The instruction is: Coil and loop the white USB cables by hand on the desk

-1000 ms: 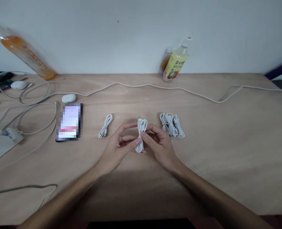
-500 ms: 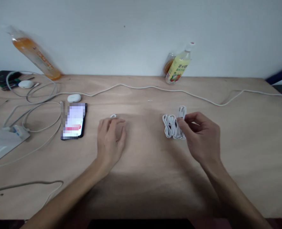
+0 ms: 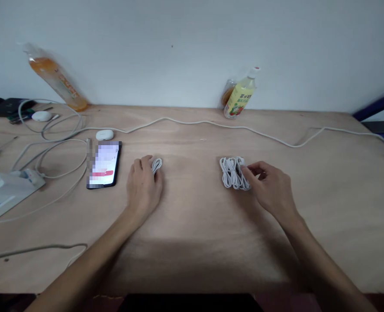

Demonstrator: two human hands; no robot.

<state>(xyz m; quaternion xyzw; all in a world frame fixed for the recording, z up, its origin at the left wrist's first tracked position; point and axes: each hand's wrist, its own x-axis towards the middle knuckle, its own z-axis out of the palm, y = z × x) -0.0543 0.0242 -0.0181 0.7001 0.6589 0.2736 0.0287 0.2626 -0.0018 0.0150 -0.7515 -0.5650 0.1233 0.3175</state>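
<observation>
A small bundle of coiled white cable (image 3: 157, 165) pokes out between the thumb and fingers of my left hand (image 3: 143, 184), which is closed around it on the tabletop. Further right, several coiled white cables (image 3: 232, 173) lie side by side in a row. My right hand (image 3: 271, 184) pinches the rightmost coil at its right edge, thumb in front and fingers behind. Part of that coil is hidden by my thumb and fingers.
A phone (image 3: 104, 165) and white earbud case (image 3: 104, 134) lie left of my left hand. A long white cable (image 3: 208, 122) crosses behind both hands. An orange drink bottle (image 3: 57, 82) and a yellow-labelled bottle (image 3: 240, 97) lean on the wall. A white box (image 3: 8, 195) sits far left.
My right hand has lowered the upright coil into the row's right end. My left hand has closed around its coil, which now shows more between thumb and fingers. The view has shifted slightly.
</observation>
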